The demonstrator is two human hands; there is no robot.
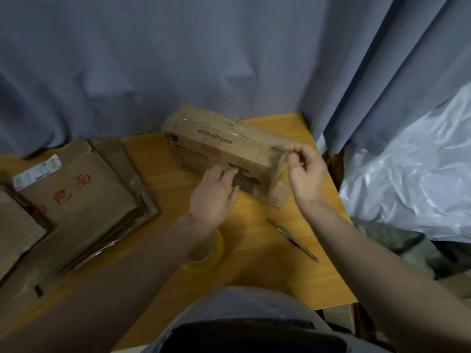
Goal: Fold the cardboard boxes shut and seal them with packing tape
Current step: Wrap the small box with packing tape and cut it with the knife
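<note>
Hanging in soft folds behind everything, a grey curtain [178, 59] closes off the far side and the right corner of the yellow wooden tabletop [257, 250]. Crinkled white plastic sheeting [418, 174] is heaped off the right edge. On the left, a stack of flattened cardboard boxes [76, 200] lies flat, the top one marked with red characters and a white label, its corners worn.

Near the far edge stands the cardboard box [224, 154], closed, so its contents cannot be seen; printed numbers run along its upper face and glossy clear tape crosses its top and right end. The left hand [214, 197] rests flat against the near face, fingers spread and gripping nothing. The right hand [305, 171] is at the box's right top corner, fingers pinched on a clear tape strip [281, 164] that runs down the end.

Bare tabletop lies open between box and body. A yellowish packing tape roll [209, 253] sits partly under the left forearm, and a thin metal tool [293, 240] lies just right of it.
</note>
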